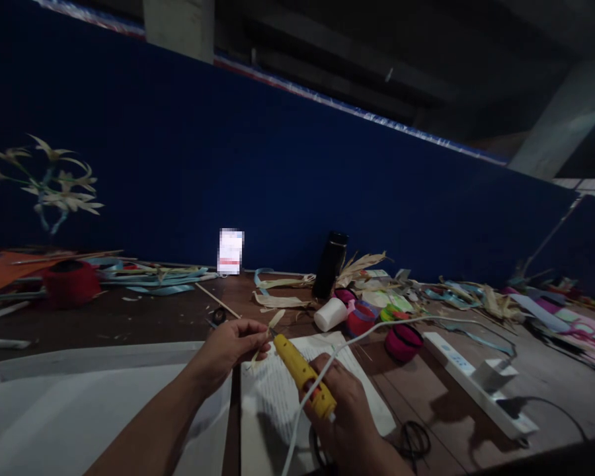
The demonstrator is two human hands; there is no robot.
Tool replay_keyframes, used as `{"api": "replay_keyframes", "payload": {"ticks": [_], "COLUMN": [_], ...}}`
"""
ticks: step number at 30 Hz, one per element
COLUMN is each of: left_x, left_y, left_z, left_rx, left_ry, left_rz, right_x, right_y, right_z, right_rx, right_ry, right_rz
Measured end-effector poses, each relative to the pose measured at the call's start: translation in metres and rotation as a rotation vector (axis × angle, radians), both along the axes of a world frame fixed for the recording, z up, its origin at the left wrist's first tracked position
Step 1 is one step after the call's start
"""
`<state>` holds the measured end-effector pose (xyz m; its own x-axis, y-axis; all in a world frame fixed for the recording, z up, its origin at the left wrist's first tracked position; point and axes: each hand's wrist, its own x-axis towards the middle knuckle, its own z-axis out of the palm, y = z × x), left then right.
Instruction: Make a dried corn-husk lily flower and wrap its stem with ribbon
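My left hand (235, 347) pinches a pale, dry leaf-like strip (276, 320) between thumb and fingers, with one end rising above the fingertips. Wrapped around a yellow glue gun (297, 370), my right hand (344, 390) points its nozzle up and to the left. The nozzle tip meets or nearly meets the strip at my left fingertips; I cannot tell whether it touches. Beneath both hands lies a printed sheet of paper (272, 403). A white cable (347, 347) passes over the gun and my right hand.
A white tray (104, 350) fills the front left. A power strip (480, 383) lies at right. Behind stand a black bottle (330, 264), a white roll (330, 315), ribbon rolls (403, 342) and a lit phone (230, 251). Pale flowers (62, 192) rise at far left.
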<state>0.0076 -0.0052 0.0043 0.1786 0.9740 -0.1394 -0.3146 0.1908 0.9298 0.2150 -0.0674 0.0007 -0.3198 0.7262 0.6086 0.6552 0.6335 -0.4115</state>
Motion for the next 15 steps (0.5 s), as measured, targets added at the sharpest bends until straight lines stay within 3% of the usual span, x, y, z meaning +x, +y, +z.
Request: {"api": "replay_keyframes", "payload": {"ticks": [15], "left_x": [-0.0005], "left_y": [-0.002], "left_z": [0.0025], "left_rx": [0.022], "left_ry": [-0.002], "left_rz": [-0.025], "right_x": [0.0018], "right_y": [-0.0001], "right_z": [-0.0017], "right_rx": [0.012], "right_ry": [-0.003], "right_rz": [0.019]}}
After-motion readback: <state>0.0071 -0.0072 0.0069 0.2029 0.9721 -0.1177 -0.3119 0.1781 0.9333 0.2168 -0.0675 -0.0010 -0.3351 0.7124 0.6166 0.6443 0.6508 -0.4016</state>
